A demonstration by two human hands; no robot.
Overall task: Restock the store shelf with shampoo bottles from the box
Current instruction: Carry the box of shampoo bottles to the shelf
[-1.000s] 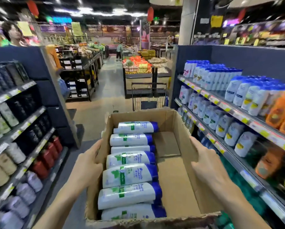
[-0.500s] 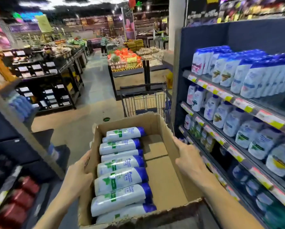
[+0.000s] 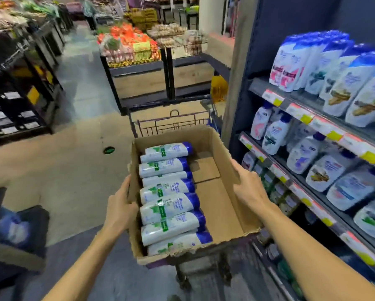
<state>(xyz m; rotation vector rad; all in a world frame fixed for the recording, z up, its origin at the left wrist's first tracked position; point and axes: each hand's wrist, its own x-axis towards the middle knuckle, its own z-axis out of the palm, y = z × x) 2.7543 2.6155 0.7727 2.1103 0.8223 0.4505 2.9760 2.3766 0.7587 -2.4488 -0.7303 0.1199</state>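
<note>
Left hand [image 3: 120, 208]: gripping the left wall of the open brown cardboard box [image 3: 227, 205].
Right hand [image 3: 248, 187]: gripping the box's right wall.
White shampoo bottles with blue caps [image 3: 168, 203]: lying in a row along the box's left side.
Cart [image 3: 173, 123]: metal, just beyond the box.
Store shelf [image 3: 299, 115]: right, stocked with white bottles.
</note>
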